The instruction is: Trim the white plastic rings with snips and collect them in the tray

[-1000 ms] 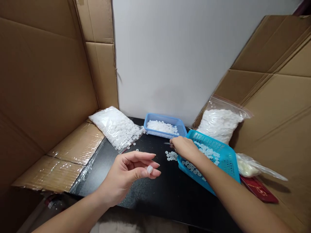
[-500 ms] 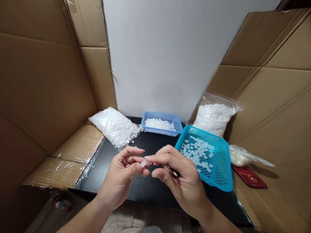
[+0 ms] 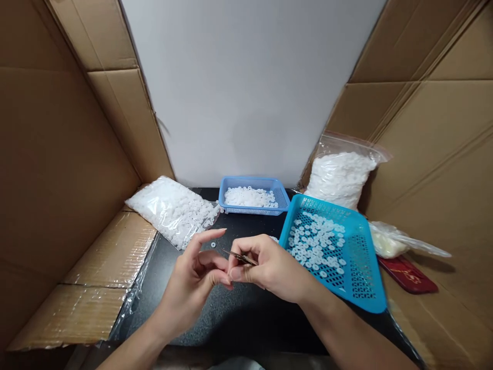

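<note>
My left hand point(image 3: 198, 280) is over the front of the black table, its index finger raised and its thumb pressed towards the other bent fingers. What lies in that pinch, if anything, is hidden where the fingertips meet my right hand point(image 3: 265, 267). My right hand is closed around a thin, pointed, dark metal tool point(image 3: 246, 259), its tip pointing left above my left fingers. Just to the right stands a turquoise basket point(image 3: 372, 288), where many small white rings point(image 3: 314, 241) lie scattered.
A smaller blue basket point(image 3: 252, 209) of white rings stands at the back. To its left lies a clear bag point(image 3: 173, 210) spilling rings. Another full bag point(image 3: 339, 177) leans on the right cardboard point(image 3: 431, 154). A red flat object point(image 3: 410, 277) lies beside a small plastic bag point(image 3: 387, 240).
My right hand has moved in to meet my left fingertips, and the metal tool now points out from its fingers. The small white piece seen between my left fingers is now hidden. The view has shifted.
</note>
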